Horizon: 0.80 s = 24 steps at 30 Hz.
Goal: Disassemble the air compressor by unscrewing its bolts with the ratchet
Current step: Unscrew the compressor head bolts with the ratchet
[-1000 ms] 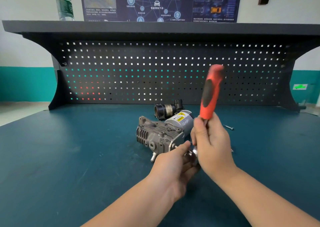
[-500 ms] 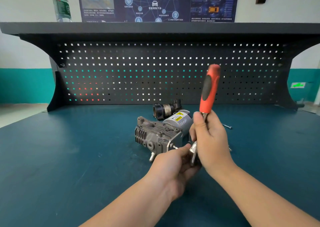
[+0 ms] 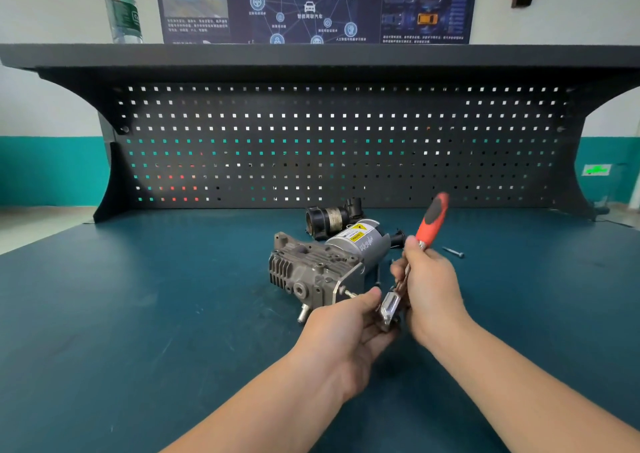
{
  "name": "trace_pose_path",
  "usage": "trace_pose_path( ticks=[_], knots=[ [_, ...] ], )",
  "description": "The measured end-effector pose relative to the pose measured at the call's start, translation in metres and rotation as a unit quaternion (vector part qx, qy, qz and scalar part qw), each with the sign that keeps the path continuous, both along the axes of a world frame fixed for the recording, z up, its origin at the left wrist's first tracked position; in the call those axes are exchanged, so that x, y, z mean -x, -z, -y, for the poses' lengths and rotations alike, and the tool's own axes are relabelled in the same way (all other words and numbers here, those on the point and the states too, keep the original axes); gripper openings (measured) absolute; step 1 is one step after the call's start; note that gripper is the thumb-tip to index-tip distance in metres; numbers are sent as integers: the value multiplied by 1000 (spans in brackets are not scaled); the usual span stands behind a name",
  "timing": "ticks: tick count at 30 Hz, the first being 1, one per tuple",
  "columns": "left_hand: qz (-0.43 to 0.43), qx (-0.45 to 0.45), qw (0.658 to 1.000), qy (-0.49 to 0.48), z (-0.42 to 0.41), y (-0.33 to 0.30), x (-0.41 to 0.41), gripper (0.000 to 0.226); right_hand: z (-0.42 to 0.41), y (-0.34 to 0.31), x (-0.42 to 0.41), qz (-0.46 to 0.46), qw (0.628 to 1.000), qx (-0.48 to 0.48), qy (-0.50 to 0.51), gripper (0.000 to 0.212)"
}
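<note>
While the ratchet was readied, no bolt was being turned.
Right hand (image 3: 431, 290) gripped the red-handled steel ratchet (image 3: 420, 244); left hand (image 3: 346, 335) pinched its head, likely to seat it next on the grey finned metal air compressor (image 3: 322, 269).

Red-and-black-handled steel ratchet (image 3: 431, 218); grey ribbed metal air compressor (image 3: 322, 269) with yellow label; teal flat tabletop (image 3: 138, 314); black perforated pegboard (image 3: 346, 147) far.
</note>
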<state>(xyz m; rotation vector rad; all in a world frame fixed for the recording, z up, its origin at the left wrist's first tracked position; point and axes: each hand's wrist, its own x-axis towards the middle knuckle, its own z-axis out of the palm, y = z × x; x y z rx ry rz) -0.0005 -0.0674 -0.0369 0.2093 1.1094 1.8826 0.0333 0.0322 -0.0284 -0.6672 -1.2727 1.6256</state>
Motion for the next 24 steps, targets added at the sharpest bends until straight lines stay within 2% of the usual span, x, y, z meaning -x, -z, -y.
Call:
trace_pose_path(
  ticks=[2,5,7,10,11,12,13,14,17,19,22,24],
  knots=[
    [-4,-2,1000,-4,0,0,0,7,7,-2,-3,0,986,-161,40,33],
    [-11,-3,1000,2,1,1,1,9,19,-3,-11,-36,933,-356,40,27],
    [-19,-2,1000,12,1,1,2,14,25,-2,-15,-36,879,-475,27,18],
    [-10,-25,999,33,1,2,1,16,29,-2,-19,-19,765,-642,42,9],
    [6,-43,999,31,2,2,1,16,30,-2,-18,-17,737,-674,44,9],
    [20,-57,998,27,2,1,1,17,31,-1,-17,-17,724,-688,44,10],
    [19,-55,998,25,2,1,1,19,31,0,-17,-17,728,-684,45,10],
    [7,-37,999,28,1,1,2,20,30,1,-16,-17,749,-660,48,10],
    [-21,0,999,37,1,-1,4,14,27,-1,-13,-27,873,-485,28,21],
    [-18,5,999,33,2,-2,3,11,19,-4,-8,-9,935,-351,43,29],
    [-14,8,999,28,1,-1,2,9,2,-2,0,47,992,-106,42,34],
    [-9,9,999,29,1,-1,2,8,-6,4,3,34,995,93,-12,30]
  ],
)
